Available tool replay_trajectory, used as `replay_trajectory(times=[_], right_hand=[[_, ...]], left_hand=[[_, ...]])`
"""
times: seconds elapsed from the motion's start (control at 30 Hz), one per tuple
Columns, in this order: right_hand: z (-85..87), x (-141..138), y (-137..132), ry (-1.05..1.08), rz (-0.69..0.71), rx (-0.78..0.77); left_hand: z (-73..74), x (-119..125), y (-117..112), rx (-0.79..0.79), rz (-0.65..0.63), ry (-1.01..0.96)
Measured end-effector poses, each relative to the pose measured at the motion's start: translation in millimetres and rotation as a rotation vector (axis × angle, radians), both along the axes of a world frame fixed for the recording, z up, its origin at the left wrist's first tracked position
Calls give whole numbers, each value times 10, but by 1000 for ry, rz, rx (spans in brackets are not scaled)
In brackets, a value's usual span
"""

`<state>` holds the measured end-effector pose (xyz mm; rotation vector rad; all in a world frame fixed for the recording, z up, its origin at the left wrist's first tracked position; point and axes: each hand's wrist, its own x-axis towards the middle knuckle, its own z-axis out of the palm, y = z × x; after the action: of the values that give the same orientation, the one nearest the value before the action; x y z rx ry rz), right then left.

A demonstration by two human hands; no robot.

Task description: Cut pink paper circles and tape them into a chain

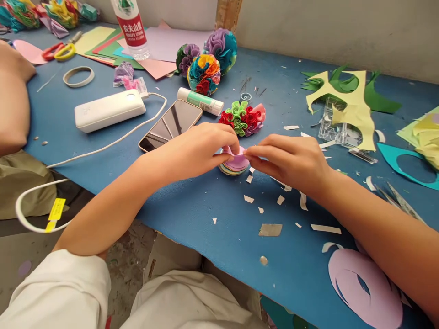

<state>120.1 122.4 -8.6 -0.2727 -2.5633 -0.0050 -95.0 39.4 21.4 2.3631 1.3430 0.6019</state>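
Observation:
A stack of round paper discs (233, 172) lies on the blue table, with a lilac paper disc (239, 161) on top. My left hand (206, 148) is closed in a pinch at the left and back edge of this disc, its fingers bent over the stack. From the right, my right hand (291, 157) pinches the disc's edge between thumb and fingers. Just behind the stack sits a cluster of curled red, green and purple paper flowers (242, 119). Part of the stack is hidden by my fingers.
A phone (171, 125), white power bank (109, 109) with cable and glue stick (200, 101) lie to the left. Paper scraps (270, 229), scissors (401, 201) and cut lilac paper (365, 288) are at right. A bottle (132, 29) stands behind; another person's arm (13, 98) is far left.

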Motion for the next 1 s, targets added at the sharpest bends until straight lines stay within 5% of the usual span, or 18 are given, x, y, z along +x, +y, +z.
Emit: replay_trajectory(times=[0.53,1.0], right_hand=[[70,-118,-170,106,-252,-165],[48,-88,-178,78,-236,-180]], left_hand=[[36,13,-9,-99,172,-222],[81,-14,-48,-113,169,-185]])
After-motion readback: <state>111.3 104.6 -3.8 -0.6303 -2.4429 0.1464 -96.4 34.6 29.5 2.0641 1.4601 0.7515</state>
